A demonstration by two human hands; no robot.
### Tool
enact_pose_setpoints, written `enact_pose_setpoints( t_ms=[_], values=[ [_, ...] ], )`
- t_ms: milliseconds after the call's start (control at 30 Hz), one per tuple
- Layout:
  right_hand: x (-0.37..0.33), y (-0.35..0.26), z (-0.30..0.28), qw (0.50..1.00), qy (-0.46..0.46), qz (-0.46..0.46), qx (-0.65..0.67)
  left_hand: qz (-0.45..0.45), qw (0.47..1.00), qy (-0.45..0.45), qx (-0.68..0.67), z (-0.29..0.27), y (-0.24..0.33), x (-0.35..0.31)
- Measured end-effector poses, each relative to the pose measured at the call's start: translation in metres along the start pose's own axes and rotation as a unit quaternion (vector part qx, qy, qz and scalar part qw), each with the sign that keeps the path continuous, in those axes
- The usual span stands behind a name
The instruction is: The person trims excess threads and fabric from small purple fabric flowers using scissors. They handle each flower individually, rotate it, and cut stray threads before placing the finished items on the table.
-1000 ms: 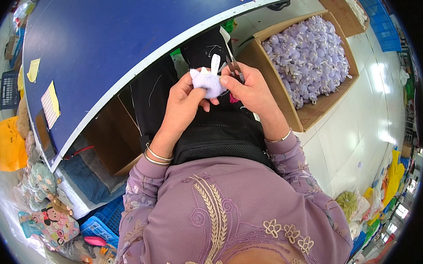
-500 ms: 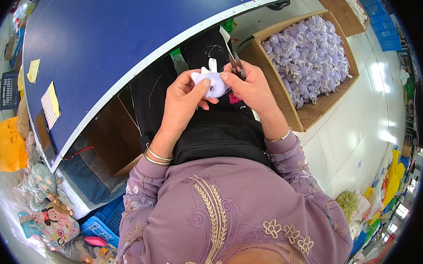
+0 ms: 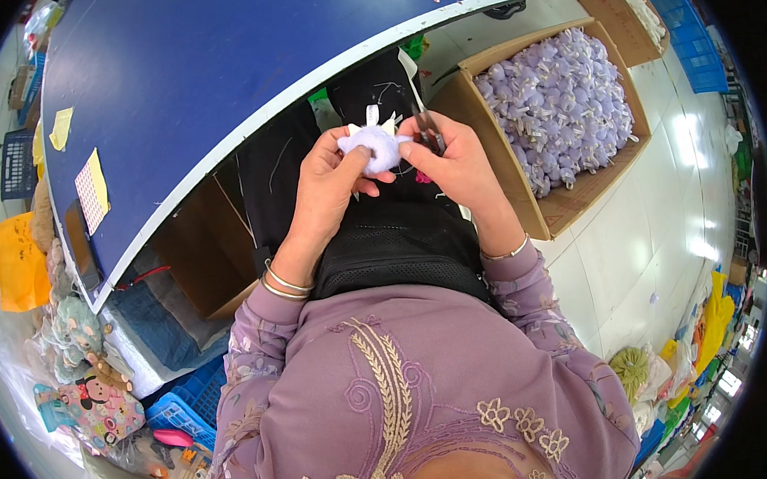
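Observation:
Over my lap, my left hand (image 3: pixel 327 180) pinches a small lavender plush toy (image 3: pixel 383 151), thumb pressed on its front. Pale pointed bits and a white loop tag (image 3: pixel 372 115) stick up from the plush's top edge. My right hand (image 3: pixel 460 163) grips dark scissors (image 3: pixel 429 129) against its fingers, blades pointing away from me and slightly blurred. With thumb and forefinger, that same hand pinches the right edge of the plush. A bit of bright pink material (image 3: pixel 423 176) shows just below, between the hands.
At right stands a cardboard box (image 3: pixel 547 216) heaped with similar lavender plush pieces. A blue table (image 3: pixel 215 65) with a pale edge spans the far left, carrying yellow paper (image 3: pixel 61 128) and a sticker sheet (image 3: pixel 92 191). Blue crates (image 3: pixel 179 410) and bagged goods line the sides.
The plush has been turned a little in my fingers and shifted slightly left, its tag now further left. My right fingers draw its right edge outward, and the scissors have tilted slightly.

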State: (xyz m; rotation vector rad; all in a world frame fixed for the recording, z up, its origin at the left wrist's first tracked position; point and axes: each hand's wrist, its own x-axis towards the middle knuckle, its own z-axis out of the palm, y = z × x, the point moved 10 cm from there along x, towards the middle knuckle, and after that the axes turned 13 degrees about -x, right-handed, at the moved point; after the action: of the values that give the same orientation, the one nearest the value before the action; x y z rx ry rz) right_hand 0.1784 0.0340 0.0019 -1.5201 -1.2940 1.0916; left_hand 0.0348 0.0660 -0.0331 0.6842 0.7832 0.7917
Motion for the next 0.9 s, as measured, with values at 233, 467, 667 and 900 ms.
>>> enact_pose_setpoints(
  t_ms=[233,467,667,900],
  values=[
    [0.002,0.017,-0.011,0.996,0.04,0.052,0.053,0.022,0.996,0.003,-0.091,-0.009,0.001,0.0],
    [0.0,0.021,-0.014,0.997,0.049,0.058,0.031,0.066,0.998,-0.006,-0.017,-0.011,0.005,0.0],
    [-0.005,0.004,-0.019,0.996,0.077,0.006,-0.051,0.102,0.994,-0.016,0.035,-0.006,0.013,-0.003],
    [-0.01,-0.025,-0.008,0.99,0.02,-0.139,-0.031,0.038,0.988,-0.117,0.091,0.027,0.006,-0.008]
  ],
)
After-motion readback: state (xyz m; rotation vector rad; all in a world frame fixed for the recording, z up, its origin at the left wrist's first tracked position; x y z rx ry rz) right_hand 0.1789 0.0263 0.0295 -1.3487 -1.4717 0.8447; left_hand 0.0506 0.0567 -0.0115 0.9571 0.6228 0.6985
